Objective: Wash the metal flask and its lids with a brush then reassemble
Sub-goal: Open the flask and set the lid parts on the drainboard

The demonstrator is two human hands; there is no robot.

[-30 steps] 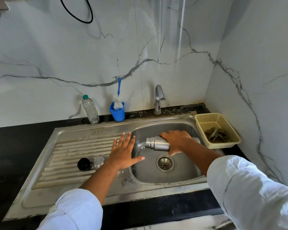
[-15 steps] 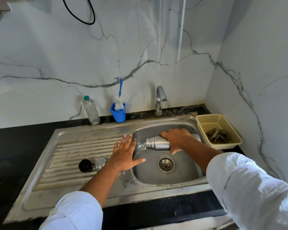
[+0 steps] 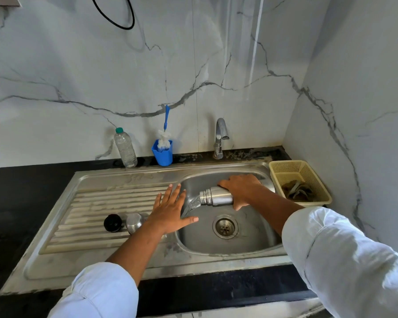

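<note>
My right hand (image 3: 240, 188) wraps its fingers round the base end of the metal flask (image 3: 216, 196), holding it just beyond the drain (image 3: 225, 226) so the water (image 3: 190, 206) spilling out lands in the sink (image 3: 216, 260). The flask's long axis lies nearly level, mouth pointing left and dipped slightly. My left hand (image 3: 170, 210), fingers spread and holding nothing, lies flat left of the drain, I judge for balance. The black lid (image 3: 112, 223) and metal lid (image 3: 134, 222) wait further left of the drain, clear of the splash.
</note>
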